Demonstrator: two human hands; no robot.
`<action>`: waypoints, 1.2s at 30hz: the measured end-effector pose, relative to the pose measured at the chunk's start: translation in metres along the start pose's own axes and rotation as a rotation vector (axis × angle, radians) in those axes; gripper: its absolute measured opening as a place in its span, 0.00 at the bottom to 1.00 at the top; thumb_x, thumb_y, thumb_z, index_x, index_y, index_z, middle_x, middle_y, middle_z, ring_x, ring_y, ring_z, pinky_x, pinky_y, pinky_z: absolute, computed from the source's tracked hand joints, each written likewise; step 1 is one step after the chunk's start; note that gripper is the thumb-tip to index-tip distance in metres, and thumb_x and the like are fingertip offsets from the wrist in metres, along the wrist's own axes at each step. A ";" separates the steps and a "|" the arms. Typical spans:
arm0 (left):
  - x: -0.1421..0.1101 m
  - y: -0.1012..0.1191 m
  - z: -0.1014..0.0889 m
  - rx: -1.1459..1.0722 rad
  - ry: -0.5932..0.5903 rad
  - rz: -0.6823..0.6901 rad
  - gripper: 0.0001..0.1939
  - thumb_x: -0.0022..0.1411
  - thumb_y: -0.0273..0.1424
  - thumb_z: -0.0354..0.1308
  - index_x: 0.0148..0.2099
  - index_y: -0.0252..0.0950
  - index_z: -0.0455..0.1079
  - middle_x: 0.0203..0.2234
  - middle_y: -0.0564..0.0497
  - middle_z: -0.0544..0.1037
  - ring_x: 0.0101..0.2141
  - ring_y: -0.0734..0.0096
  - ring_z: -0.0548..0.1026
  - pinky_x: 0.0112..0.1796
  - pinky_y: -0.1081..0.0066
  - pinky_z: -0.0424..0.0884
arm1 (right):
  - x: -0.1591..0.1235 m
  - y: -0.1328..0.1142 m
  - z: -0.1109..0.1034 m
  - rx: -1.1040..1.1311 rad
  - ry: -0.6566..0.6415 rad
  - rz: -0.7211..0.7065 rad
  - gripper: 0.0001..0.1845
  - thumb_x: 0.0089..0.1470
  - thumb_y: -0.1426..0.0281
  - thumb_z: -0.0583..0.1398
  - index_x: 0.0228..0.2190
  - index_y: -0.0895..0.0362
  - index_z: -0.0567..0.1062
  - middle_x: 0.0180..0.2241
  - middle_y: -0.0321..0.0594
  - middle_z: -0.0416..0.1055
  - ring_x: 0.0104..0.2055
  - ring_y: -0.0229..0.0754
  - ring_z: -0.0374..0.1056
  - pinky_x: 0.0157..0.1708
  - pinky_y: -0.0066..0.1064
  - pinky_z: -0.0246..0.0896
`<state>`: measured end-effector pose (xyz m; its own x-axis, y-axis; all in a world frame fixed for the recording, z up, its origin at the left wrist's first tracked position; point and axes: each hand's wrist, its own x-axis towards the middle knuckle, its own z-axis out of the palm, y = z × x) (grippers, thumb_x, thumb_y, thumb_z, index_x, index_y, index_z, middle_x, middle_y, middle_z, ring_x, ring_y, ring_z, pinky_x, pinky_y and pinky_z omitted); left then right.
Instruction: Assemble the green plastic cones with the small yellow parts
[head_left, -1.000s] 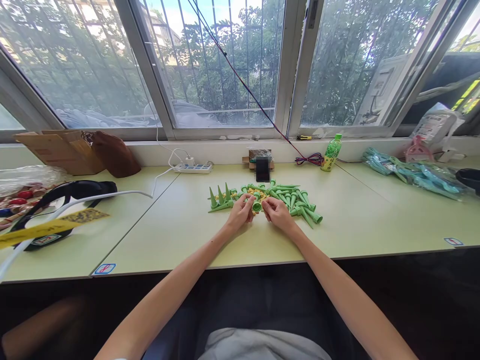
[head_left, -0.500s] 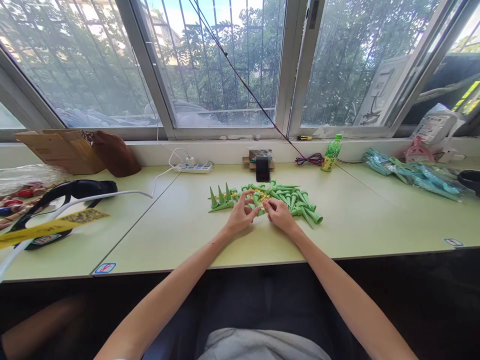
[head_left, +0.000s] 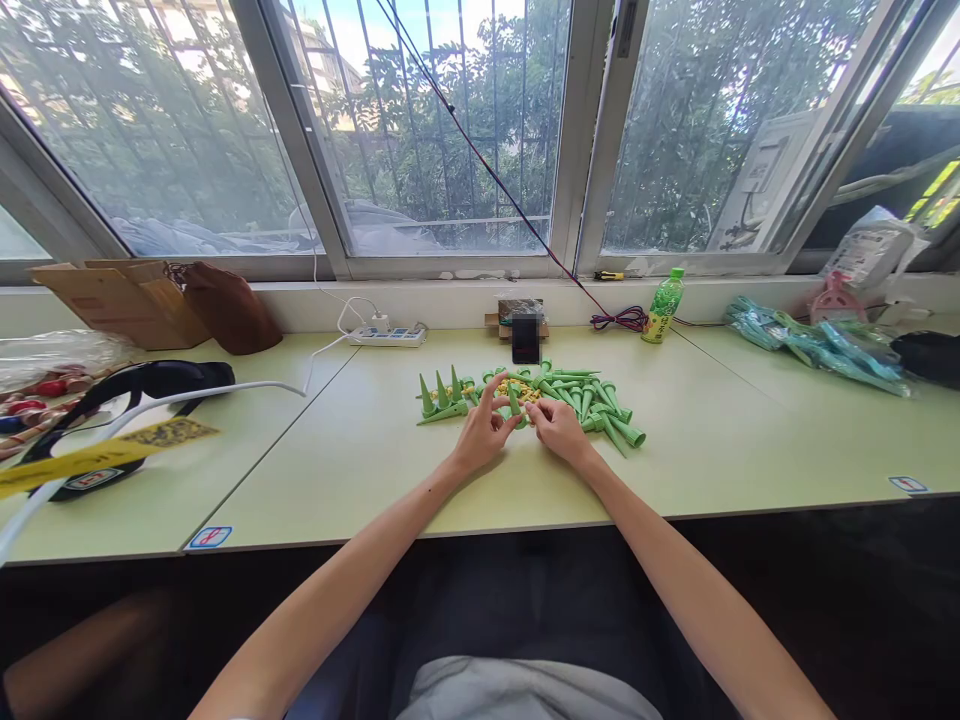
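Observation:
My left hand [head_left: 482, 432] holds a green plastic spike [head_left: 515, 403] between thumb and fingers, its narrow tip pointing up. Close against its lower end, my right hand [head_left: 559, 428] is closed in a pinch; whatever lies between those fingertips is too small to make out. Behind both hands lies a heap of small yellow parts [head_left: 517, 386]. A loose pile of more green spikes [head_left: 592, 390] spreads to the right. On the left, several green spikes [head_left: 441, 392] stand tip up, with another lying in front of them.
A dark phone-like object [head_left: 526, 340] leans on a small box behind the pile. Farther back are a green drink bottle [head_left: 663, 306], a coiled cable [head_left: 621, 319] and a power strip [head_left: 388, 336]. A black visor-like item [head_left: 161, 380] and blue plastic packets [head_left: 825, 350] lie at the sides.
The green spike in my left hand has turned so that its narrow tip now points up. Both hands have stayed nearly in place.

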<state>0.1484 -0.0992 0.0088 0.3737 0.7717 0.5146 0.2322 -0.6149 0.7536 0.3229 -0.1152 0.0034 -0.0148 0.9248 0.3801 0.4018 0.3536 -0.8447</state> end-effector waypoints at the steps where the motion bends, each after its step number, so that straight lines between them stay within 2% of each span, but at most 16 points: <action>1: 0.001 0.001 0.000 -0.010 0.002 -0.014 0.32 0.65 0.38 0.59 0.67 0.43 0.52 0.40 0.49 0.75 0.16 0.87 0.65 0.22 0.79 0.65 | 0.000 0.001 0.000 0.010 0.007 0.002 0.23 0.59 0.52 0.54 0.20 0.53 0.63 0.14 0.33 0.59 0.19 0.38 0.54 0.23 0.31 0.52; 5: 0.005 0.003 0.000 -0.103 0.063 -0.099 0.22 0.69 0.46 0.49 0.58 0.39 0.62 0.39 0.49 0.76 0.16 0.85 0.67 0.19 0.79 0.65 | 0.001 0.003 0.001 0.051 0.054 0.014 0.24 0.60 0.49 0.54 0.21 0.53 0.62 0.15 0.33 0.59 0.19 0.38 0.55 0.22 0.31 0.51; 8: 0.009 -0.002 0.000 -0.166 0.116 -0.163 0.22 0.69 0.50 0.47 0.47 0.36 0.66 0.35 0.51 0.76 0.15 0.85 0.67 0.16 0.79 0.62 | 0.001 0.002 0.000 0.086 0.067 0.008 0.24 0.59 0.48 0.54 0.22 0.52 0.63 0.16 0.33 0.59 0.20 0.39 0.55 0.22 0.31 0.51; 11: 0.010 -0.006 0.000 -0.224 0.081 -0.224 0.23 0.67 0.52 0.48 0.43 0.36 0.66 0.26 0.55 0.73 0.13 0.83 0.65 0.14 0.79 0.59 | 0.000 -0.002 -0.001 0.112 0.026 -0.019 0.23 0.59 0.48 0.55 0.24 0.52 0.65 0.17 0.33 0.60 0.20 0.39 0.56 0.22 0.31 0.52; 14: 0.010 -0.006 0.001 -0.233 0.006 -0.264 0.24 0.66 0.53 0.50 0.42 0.35 0.66 0.22 0.56 0.71 0.12 0.82 0.65 0.14 0.78 0.58 | -0.003 -0.006 -0.002 0.108 -0.022 -0.047 0.23 0.60 0.49 0.55 0.24 0.53 0.66 0.17 0.34 0.61 0.20 0.39 0.56 0.23 0.31 0.53; 19: 0.009 -0.003 0.000 -0.217 -0.063 -0.304 0.27 0.65 0.56 0.49 0.43 0.35 0.66 0.21 0.55 0.72 0.13 0.80 0.65 0.15 0.77 0.58 | -0.004 -0.008 -0.003 0.111 -0.015 -0.054 0.21 0.60 0.50 0.55 0.26 0.53 0.68 0.18 0.34 0.61 0.20 0.39 0.57 0.24 0.31 0.53; 23: 0.009 0.001 -0.001 -0.243 -0.092 -0.329 0.30 0.63 0.58 0.51 0.44 0.34 0.68 0.21 0.54 0.72 0.14 0.79 0.66 0.15 0.76 0.58 | -0.004 -0.007 -0.004 0.107 -0.012 -0.058 0.21 0.61 0.51 0.55 0.26 0.53 0.68 0.18 0.33 0.61 0.20 0.39 0.56 0.24 0.31 0.53; 29: 0.007 0.000 -0.002 -0.267 -0.111 -0.373 0.29 0.60 0.57 0.55 0.39 0.33 0.70 0.25 0.51 0.73 0.15 0.78 0.68 0.15 0.75 0.58 | -0.002 -0.004 -0.003 0.033 0.031 -0.085 0.20 0.61 0.53 0.54 0.25 0.54 0.67 0.19 0.33 0.60 0.22 0.39 0.55 0.25 0.31 0.52; 33: 0.005 -0.004 -0.002 -0.209 -0.119 -0.328 0.28 0.61 0.54 0.57 0.48 0.34 0.68 0.26 0.54 0.72 0.17 0.78 0.68 0.18 0.75 0.62 | -0.001 -0.002 -0.002 -0.034 0.060 -0.083 0.20 0.60 0.54 0.54 0.23 0.54 0.65 0.19 0.34 0.61 0.23 0.38 0.56 0.26 0.31 0.51; 36: 0.003 -0.005 -0.001 -0.071 -0.098 -0.237 0.26 0.61 0.52 0.58 0.49 0.35 0.65 0.31 0.53 0.73 0.19 0.79 0.69 0.21 0.75 0.65 | 0.000 -0.002 -0.002 -0.084 0.083 -0.082 0.21 0.60 0.54 0.54 0.21 0.54 0.63 0.18 0.34 0.60 0.22 0.38 0.54 0.26 0.31 0.50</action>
<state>0.1476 -0.0935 0.0074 0.4027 0.8714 0.2803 0.2611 -0.4028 0.8773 0.3239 -0.1164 0.0054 0.0234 0.8774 0.4791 0.4776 0.4112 -0.7764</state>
